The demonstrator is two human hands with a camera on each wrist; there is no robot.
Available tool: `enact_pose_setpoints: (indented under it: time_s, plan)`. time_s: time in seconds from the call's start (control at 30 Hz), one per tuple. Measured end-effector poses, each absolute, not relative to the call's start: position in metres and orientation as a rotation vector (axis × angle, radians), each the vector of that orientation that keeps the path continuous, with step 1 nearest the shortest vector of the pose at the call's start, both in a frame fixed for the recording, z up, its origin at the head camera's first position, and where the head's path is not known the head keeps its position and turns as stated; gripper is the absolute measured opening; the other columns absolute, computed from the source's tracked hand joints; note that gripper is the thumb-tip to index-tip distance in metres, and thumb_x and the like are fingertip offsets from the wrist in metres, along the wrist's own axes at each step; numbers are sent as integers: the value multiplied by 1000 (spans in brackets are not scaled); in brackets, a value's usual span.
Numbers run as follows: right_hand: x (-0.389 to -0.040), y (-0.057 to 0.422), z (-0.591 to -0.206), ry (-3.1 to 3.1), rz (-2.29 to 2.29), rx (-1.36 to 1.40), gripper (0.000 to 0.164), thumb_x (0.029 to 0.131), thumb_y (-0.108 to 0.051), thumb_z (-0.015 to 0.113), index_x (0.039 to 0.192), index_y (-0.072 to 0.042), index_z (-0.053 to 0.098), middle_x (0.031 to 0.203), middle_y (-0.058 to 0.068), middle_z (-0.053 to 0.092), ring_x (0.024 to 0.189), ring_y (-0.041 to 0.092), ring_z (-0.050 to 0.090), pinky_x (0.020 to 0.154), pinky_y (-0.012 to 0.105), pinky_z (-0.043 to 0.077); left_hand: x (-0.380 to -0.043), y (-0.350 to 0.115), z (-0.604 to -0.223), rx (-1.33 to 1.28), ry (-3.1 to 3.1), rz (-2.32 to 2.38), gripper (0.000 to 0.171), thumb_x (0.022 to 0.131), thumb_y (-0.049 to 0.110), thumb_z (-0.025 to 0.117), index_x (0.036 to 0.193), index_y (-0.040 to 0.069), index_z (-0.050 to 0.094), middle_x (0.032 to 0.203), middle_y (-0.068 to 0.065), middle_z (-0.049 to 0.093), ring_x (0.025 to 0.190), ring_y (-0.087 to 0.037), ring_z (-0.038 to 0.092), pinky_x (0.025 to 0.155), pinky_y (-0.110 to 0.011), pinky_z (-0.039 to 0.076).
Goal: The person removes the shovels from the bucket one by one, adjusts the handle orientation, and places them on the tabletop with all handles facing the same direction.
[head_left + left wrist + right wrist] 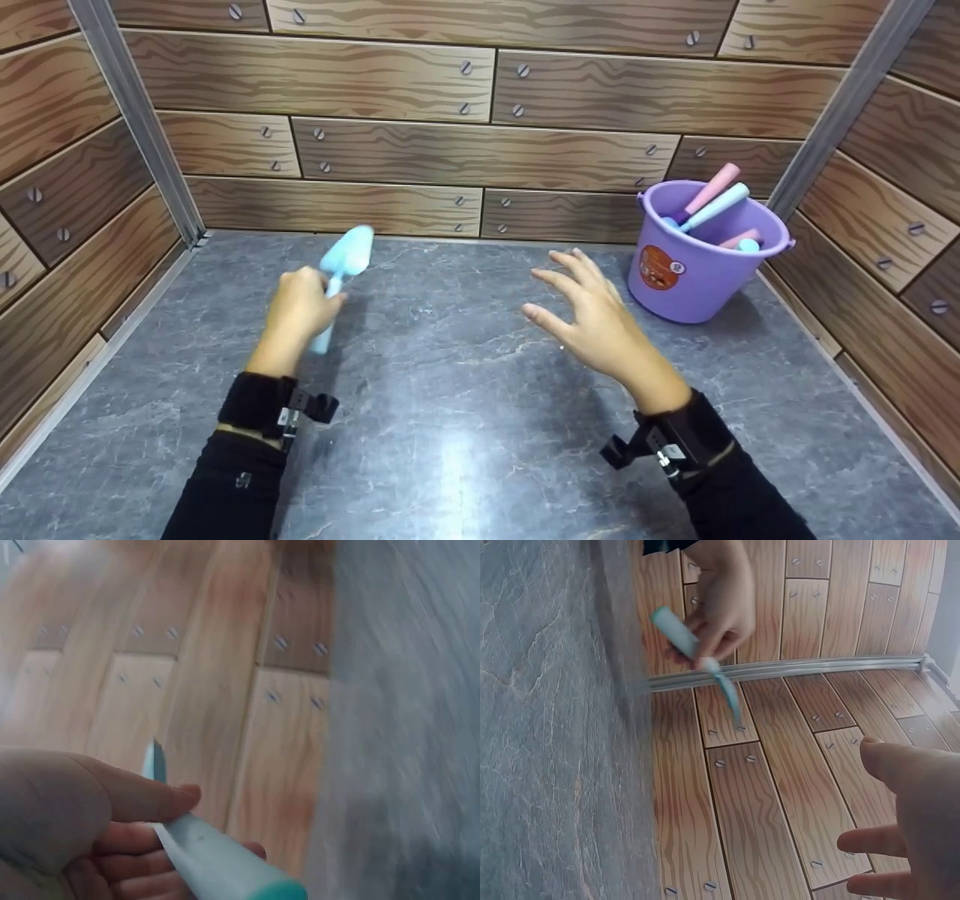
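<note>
My left hand (301,306) grips a light blue toy trowel (350,251) by its handle, over the left part of the table, with the blade pointing toward the back wall. In the left wrist view the thumb and curled fingers wrap the trowel handle (217,859), whose end faces the camera. The right wrist view shows the same trowel (676,630) held clear of the tabletop. My right hand (592,322) hovers over the table right of the middle, fingers spread and holding nothing. The purple bucket (679,277) is the thing nearest to it.
Inside the bucket at the back right stand several tools with pink handles (712,189) and light blue handles (716,206). A grey marble-patterned tabletop (450,375) lies under both hands. Wood-patterned walls (390,82) enclose it at the back, left and right.
</note>
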State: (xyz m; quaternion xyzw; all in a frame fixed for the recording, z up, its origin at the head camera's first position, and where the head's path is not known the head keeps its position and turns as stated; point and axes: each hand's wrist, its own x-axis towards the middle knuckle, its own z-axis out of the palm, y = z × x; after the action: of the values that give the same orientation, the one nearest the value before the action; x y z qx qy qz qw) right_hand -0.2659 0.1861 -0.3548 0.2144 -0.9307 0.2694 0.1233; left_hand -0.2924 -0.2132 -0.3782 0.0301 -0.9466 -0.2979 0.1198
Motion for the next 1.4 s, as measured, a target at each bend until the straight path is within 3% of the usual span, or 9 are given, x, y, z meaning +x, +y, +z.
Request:
enact_pose_setpoints:
  time_s: [0.2,0.37,0.53,0.63,0.77,1.1,1.4]
  plan:
    - [-267,186,-355,-2745,763,635,62,114,-48,75,165,-13,68,190,18,40,184,50,17,145,84,11,-302,-240,-397,224,-2958,-819,27,105,14,79,104,-12,71,117,-38,76,89,-41,75,86,-55,71]
    - [-269,186,-355,-2733,759,648,58,114,-47,75,161,-12,72,189,19,42,184,51,17,145,83,11,-339,-275,-446,239,-2985,-696,23,93,8,74,104,-11,72,119,-38,76,93,-45,69,77,-55,64]
    - [-269,186,-355,-2735,761,647,55,114,-47,75,158,-12,74,189,19,42,184,50,16,146,83,10,-380,-308,-498,232,-2990,-603,38,85,7,79,117,-14,77,134,-44,75,113,-54,76,84,-64,66]
    - [-268,186,-355,-2742,750,648,54,115,-47,75,156,-13,75,189,18,42,184,51,17,146,82,11,-389,-315,-510,227,-3012,-580,46,86,9,81,124,-16,76,138,-46,73,122,-59,75,89,-69,67]
    - [-268,186,-356,-2747,737,646,52,115,-47,75,153,-13,76,189,19,43,184,51,18,146,82,12,-381,-308,-502,246,-3020,-551,45,88,8,81,127,-15,76,139,-45,73,123,-61,75,90,-70,69]
    - [-269,187,-357,-2756,728,649,48,114,-46,76,149,-14,79,189,18,43,183,51,20,146,82,15,-310,-254,-426,320,-3101,-441,41,99,3,66,134,-17,73,142,-43,74,129,-59,77,100,-68,70]
    - [-269,187,-358,-2772,740,644,49,114,-46,75,149,-12,79,189,18,43,184,51,19,146,81,15,-307,-251,-425,344,-3129,-451,42,101,-2,60,139,-18,70,147,-43,71,132,-60,75,98,-68,70]
